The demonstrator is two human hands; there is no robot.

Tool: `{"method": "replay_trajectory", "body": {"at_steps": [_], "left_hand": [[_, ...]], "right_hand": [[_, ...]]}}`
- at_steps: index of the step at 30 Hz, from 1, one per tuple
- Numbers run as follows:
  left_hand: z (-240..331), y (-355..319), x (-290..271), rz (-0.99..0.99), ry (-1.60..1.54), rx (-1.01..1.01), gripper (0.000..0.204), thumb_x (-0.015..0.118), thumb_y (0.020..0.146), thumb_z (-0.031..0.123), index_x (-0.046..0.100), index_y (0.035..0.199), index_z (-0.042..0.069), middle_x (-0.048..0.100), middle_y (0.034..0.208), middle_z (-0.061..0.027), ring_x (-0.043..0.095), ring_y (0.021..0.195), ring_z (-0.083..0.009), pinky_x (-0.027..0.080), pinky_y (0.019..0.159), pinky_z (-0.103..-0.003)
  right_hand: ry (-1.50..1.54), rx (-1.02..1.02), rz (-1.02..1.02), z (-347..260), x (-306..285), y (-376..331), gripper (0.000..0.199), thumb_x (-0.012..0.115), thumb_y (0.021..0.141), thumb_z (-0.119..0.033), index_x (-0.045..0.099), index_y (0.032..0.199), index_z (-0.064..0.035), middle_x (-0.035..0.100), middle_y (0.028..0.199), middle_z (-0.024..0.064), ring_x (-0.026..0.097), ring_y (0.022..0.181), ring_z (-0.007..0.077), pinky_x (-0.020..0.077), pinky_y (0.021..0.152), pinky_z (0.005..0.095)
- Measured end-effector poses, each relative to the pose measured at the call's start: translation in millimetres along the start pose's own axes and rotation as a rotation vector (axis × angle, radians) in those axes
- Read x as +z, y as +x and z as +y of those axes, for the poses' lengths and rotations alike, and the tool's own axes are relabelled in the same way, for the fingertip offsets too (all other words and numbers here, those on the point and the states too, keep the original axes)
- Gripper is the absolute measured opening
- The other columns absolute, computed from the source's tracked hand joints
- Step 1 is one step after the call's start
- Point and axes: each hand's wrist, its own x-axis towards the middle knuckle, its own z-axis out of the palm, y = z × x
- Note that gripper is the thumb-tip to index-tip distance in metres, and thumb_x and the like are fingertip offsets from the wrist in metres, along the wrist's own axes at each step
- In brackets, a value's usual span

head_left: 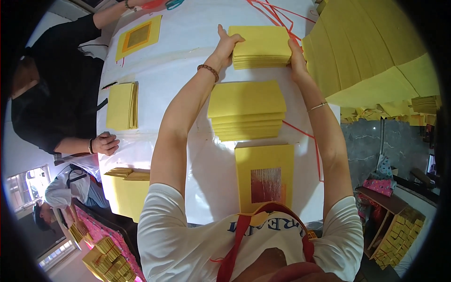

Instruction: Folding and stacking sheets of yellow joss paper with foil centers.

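Both arms reach to the far part of the white table. My left hand point(228, 43) grips the left side of a stack of yellow paper point(261, 38), its thumb at the top edge. Against the stack's right side presses my right hand point(298, 57), its fingers partly hidden. Just nearer lies a second stack of yellow paper point(246, 101), its layers fanned toward me. Closest to my body is yellow paper point(243, 164) bearing a shiny silver and reddish foil square point(266, 184).
Red string point(282, 14) lies at the far right, beside a large heap of yellow paper point(366, 47). At left, a co-worker's closed hand point(105, 144) rests near a smaller yellow stack point(120, 106). Foil-marked yellow paper point(156, 30) and teal-handled scissors point(174, 4) lie beyond.
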Motion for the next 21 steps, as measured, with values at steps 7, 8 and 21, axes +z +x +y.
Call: {"method": "replay_trajectory", "body": {"at_steps": [7,8,21], "left_hand": [[27.5,-20.6,-31.8,0.277,0.374,0.038,0.109,0.063,0.072,0.015,-0.026,0.134,0.015,0.044,0.117,-0.0243,0.046,0.107,-0.0288,0.039,0.09,-0.041],[37.4,-44.1,-6.8,0.334,0.345,0.037,0.094,0.063,0.073,0.022,-0.002,0.14,0.012,0.044,0.121,-0.0229,0.037,0.118,-0.0298,0.031,0.095,-0.047],[-49.9,-226.6,-16.0,0.305,1.331,0.5,0.03,0.06,0.079,0.029,0.059,0.107,0.018,0.048,0.117,-0.009,0.04,0.109,-0.0311,0.033,0.085,-0.045]], "right_hand": [[-0.037,-0.037,0.205,-29.7,15.9,-77.1,0.085,0.056,0.075,-0.055,0.019,0.139,-0.0119,0.037,0.132,0.0086,0.034,0.118,0.0193,0.0246,0.091,0.0386],[-0.048,-0.03,0.234,-30.4,1.5,-93.6,0.081,0.056,0.076,-0.054,0.023,0.138,-0.013,0.038,0.131,0.0086,0.035,0.118,0.0194,0.0261,0.092,0.0388],[-0.15,0.158,-0.336,-2.1,0.2,-203.0,0.072,0.062,0.079,-0.036,0.025,0.135,-0.0109,0.041,0.127,0.009,0.042,0.112,0.0206,0.0342,0.092,0.0375]]}}
